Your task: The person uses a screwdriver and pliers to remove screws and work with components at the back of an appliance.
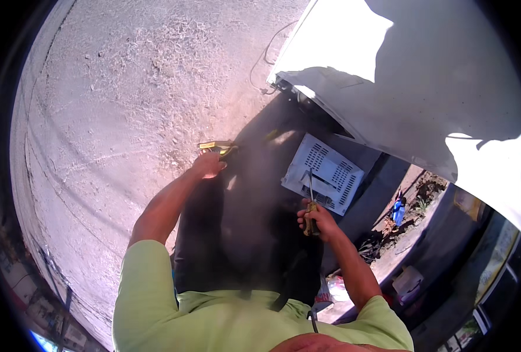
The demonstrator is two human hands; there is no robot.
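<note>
Left hand (210, 166), with tool (216, 145), left of legs (246, 234). Right hand (324, 224) to their right, holding screwdriver (313, 209); its shaft points ahead, over vent panel (324, 171). Cabinet (425, 100) beyond panel, farther right; ground (114, 117) at far left.

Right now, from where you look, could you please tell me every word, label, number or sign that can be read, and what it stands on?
No text can be read.
Yellow object at the left hand: any marking is too small.
Screwdriver in the right hand: none legible.
White slotted panel: dark slots, no readable lettering.
</note>
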